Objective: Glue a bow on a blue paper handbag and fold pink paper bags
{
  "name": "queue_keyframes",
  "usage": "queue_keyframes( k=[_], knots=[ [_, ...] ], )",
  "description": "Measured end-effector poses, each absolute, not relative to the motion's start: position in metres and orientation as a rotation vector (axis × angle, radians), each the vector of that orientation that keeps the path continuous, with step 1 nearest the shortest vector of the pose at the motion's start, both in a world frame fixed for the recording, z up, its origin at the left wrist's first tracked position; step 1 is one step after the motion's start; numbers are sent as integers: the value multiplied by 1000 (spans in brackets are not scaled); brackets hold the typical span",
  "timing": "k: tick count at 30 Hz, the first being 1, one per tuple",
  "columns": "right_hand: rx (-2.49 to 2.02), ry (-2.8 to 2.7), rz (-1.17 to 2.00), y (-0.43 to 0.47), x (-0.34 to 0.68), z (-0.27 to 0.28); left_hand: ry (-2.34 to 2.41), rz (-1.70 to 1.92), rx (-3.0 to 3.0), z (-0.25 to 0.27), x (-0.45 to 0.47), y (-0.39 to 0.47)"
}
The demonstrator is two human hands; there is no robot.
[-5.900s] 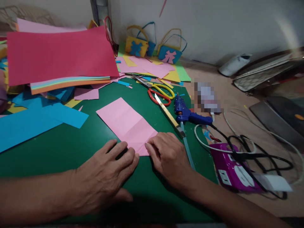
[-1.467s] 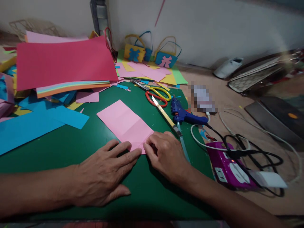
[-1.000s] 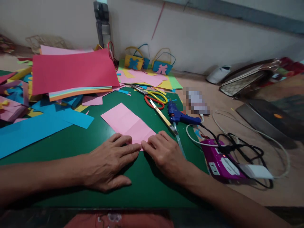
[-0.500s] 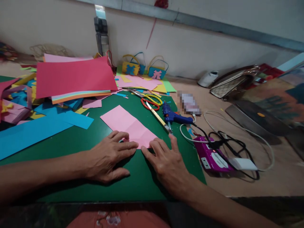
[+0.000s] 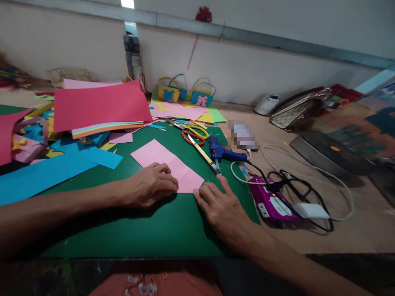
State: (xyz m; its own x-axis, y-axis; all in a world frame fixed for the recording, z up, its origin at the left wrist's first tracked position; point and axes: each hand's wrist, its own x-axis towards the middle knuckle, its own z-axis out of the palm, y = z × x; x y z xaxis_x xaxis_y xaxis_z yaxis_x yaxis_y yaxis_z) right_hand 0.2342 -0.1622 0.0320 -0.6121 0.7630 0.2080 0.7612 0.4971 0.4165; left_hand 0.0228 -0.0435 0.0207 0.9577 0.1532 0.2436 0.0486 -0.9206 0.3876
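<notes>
Worktop [image 5: 138, 234]: pink paper [image 5: 179, 166] lying apart from front edge.
Left hand [image 5: 151, 186]: now curling on paper, grip unclear.
Right hand [image 5: 220, 204]: spreading loosely, baring more paper.

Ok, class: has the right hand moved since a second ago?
Yes. The right hand has shifted to the right, nearer the glue gun, which lies in the same spot by the mat's right edge.
</notes>
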Motion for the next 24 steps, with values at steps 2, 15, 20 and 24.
queue_keyframes(
  k=[2, 15, 20, 24],
  knots=[
    [1299, 2713, 767, -161, 234, 33, 142, 377, 2736, 19, 33, -34],
    [1392, 2859, 768, -145, 240, 38, 246, 376, 2853, 12, 45, -19],
    [1112, 2933, 873, -137, 233, 35, 209, 322, 2827, 14, 44, -17],
    [960, 2920, 911, -134, 233, 37, 206, 287, 2792, 16, 44, -15]
  ],
)
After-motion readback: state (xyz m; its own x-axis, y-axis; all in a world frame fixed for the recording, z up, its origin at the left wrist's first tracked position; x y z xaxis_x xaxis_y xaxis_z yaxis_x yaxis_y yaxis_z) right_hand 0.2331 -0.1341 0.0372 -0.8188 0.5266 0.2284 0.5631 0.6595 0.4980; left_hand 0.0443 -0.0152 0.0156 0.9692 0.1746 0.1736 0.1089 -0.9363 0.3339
